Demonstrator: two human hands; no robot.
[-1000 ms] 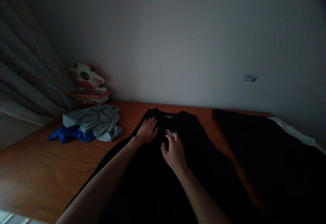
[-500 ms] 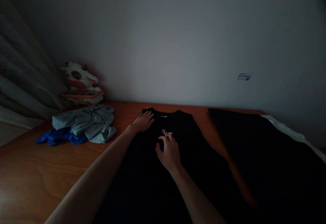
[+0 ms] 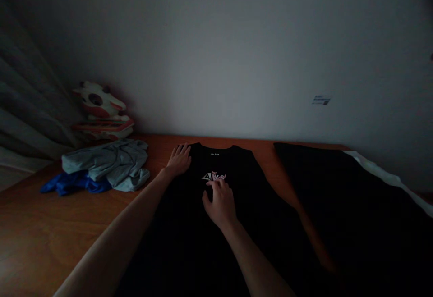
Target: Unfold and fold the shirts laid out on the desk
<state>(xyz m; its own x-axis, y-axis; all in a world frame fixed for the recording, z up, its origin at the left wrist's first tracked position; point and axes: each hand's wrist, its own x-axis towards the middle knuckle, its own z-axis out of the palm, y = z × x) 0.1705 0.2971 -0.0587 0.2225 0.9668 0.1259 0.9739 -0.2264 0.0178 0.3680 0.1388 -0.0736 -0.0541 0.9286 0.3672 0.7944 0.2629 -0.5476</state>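
Observation:
A black shirt (image 3: 189,234) lies spread on the wooden table, its neckline toward the wall and a small white and pink print (image 3: 214,176) on its chest. My left hand (image 3: 180,158) rests at the shirt's upper left shoulder edge, fingers spread and pointing away. Just below the print, my right hand (image 3: 220,201) is over the chest, its fingers apart and slightly bent, holding nothing. Its fingertips cover the lower part of the print. The dark cloth hides most detail near my forearms.
Grey cloth (image 3: 108,162) and blue cloth (image 3: 76,183) lie crumpled on the table (image 3: 43,234) at the left. Behind them stands a cow-shaped toy (image 3: 103,112) with a keyboard. A black garment with a white edge (image 3: 345,198) lies at the right, and a wall (image 3: 223,62) rises behind.
My left hand has moved left, from on top of the shoulder to its outer edge. More of the chest print shows above my right hand. The whole view has shifted slightly.

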